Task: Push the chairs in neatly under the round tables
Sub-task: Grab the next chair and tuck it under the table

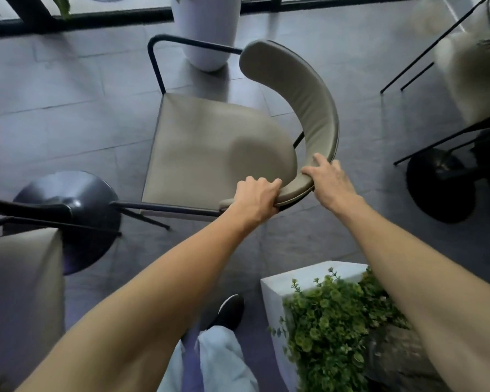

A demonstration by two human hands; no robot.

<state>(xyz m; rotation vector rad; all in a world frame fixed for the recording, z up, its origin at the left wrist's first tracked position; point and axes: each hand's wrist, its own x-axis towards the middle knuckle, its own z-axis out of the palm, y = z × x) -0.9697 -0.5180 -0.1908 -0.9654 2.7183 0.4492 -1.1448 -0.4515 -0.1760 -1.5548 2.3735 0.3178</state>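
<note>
A beige padded chair with a thin black metal frame and a curved backrest stands on the grey tiled floor in the middle of the view. My left hand is closed over the near end of the backrest. My right hand grips the same backrest a little farther along its curve. To the left, a round black table base sits on the floor, with the chair's near front leg beside it. The tabletop itself is not visible.
A second beige chair is at the lower left. A white planter with green leaves stands close by my right arm. A tall white pot is behind the chair. Another black table base and chair are at the right.
</note>
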